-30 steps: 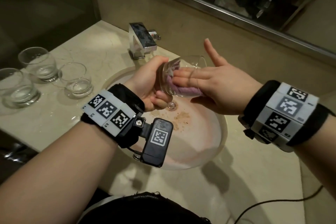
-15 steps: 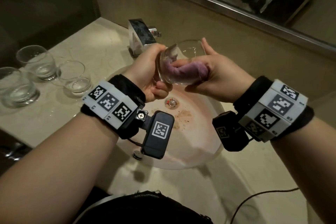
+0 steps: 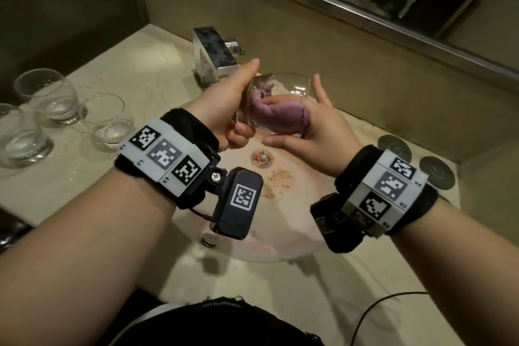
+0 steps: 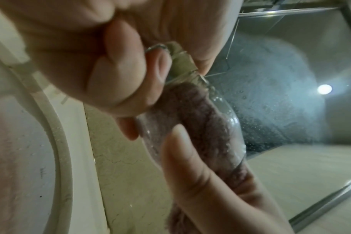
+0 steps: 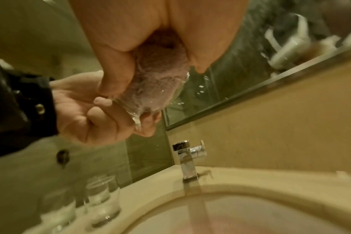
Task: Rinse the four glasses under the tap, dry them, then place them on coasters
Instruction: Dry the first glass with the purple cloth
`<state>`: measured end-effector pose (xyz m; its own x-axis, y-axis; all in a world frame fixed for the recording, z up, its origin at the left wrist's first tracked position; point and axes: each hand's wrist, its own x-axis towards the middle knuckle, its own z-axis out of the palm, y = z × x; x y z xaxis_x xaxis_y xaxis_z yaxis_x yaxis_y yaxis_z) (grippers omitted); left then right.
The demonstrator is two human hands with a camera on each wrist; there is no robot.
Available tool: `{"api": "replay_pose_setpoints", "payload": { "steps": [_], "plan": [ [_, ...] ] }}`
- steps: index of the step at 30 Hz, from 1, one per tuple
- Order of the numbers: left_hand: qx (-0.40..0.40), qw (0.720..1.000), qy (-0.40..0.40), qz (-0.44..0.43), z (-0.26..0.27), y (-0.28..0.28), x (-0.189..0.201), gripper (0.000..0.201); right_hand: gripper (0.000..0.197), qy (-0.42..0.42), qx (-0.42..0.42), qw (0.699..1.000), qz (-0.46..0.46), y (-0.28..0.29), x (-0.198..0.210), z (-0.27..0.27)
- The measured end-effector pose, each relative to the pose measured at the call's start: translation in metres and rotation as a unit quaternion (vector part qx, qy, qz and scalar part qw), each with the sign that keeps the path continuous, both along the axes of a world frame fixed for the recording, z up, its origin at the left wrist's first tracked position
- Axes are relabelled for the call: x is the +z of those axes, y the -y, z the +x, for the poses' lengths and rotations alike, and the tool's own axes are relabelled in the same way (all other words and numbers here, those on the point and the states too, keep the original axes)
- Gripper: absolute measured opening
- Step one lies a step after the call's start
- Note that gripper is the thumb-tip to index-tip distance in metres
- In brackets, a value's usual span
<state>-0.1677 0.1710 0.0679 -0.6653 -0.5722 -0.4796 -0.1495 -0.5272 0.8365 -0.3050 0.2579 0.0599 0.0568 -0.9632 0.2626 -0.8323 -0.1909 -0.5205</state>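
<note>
A clear stemless glass [image 3: 283, 87] lies on its side above the sink, mouth toward the right. My left hand [image 3: 224, 112] grips its base, thumb on top. A purple cloth [image 3: 278, 114] is stuffed inside it. My right hand [image 3: 314, 128] holds the cloth with fingers pushed into the glass, while the thumb and one finger stay outside the rim. In the left wrist view the cloth [image 4: 192, 114] fills the wet glass [image 4: 228, 117]. In the right wrist view the cloth [image 5: 160, 74] sits between my right fingers. Three more glasses [image 3: 46, 95] [image 3: 108, 118] [image 3: 16, 135] stand on the left counter.
Two dark round coasters [image 3: 394, 147] [image 3: 436, 173] lie on the counter at the right. A chrome tap [image 3: 214, 53] stands behind the round sink [image 3: 295, 236], whose drain [image 3: 262, 159] is below the glass. A mirror runs along the back wall. A black cable [image 3: 379, 306] crosses the near counter.
The glass has risen from low over the basin. My right hand turned from lying flat to palm inward and pushed the cloth deeper in.
</note>
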Motion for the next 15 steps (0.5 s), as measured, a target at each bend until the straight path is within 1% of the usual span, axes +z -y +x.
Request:
{"api": "replay_pose_setpoints", "payload": {
  "steps": [2, 3, 6, 9, 12, 15],
  "plan": [
    [0.014, 1.000, 0.017, -0.004, -0.002, 0.001, -0.002, 0.049, 0.048, 0.060, -0.019, 0.998, 0.012, -0.002, -0.005, 0.002],
    [0.016, 1.000, 0.023, -0.001, -0.003, 0.001, -0.002, 0.048, 0.046, 0.073, -0.023, 0.997, 0.018, -0.003, -0.007, 0.002],
    [0.004, 0.999, 0.036, 0.008, -0.002, 0.002, -0.003, 0.049, 0.044, 0.070, -0.024, 0.997, 0.026, -0.005, -0.013, 0.003],
    [-0.005, 0.999, 0.048, 0.007, -0.001, 0.003, -0.004, 0.052, 0.037, 0.085, -0.047, 0.995, 0.004, -0.007, -0.019, 0.007],
    [0.015, 0.998, 0.053, 0.016, 0.002, 0.005, -0.011, 0.057, 0.028, 0.105, -0.049, 0.993, 0.011, -0.006, -0.023, 0.010],
    [0.027, 0.998, 0.053, 0.033, 0.005, 0.004, -0.016, 0.055, 0.023, 0.129, -0.037, 0.990, 0.041, -0.003, -0.021, 0.011]
  ]
}}
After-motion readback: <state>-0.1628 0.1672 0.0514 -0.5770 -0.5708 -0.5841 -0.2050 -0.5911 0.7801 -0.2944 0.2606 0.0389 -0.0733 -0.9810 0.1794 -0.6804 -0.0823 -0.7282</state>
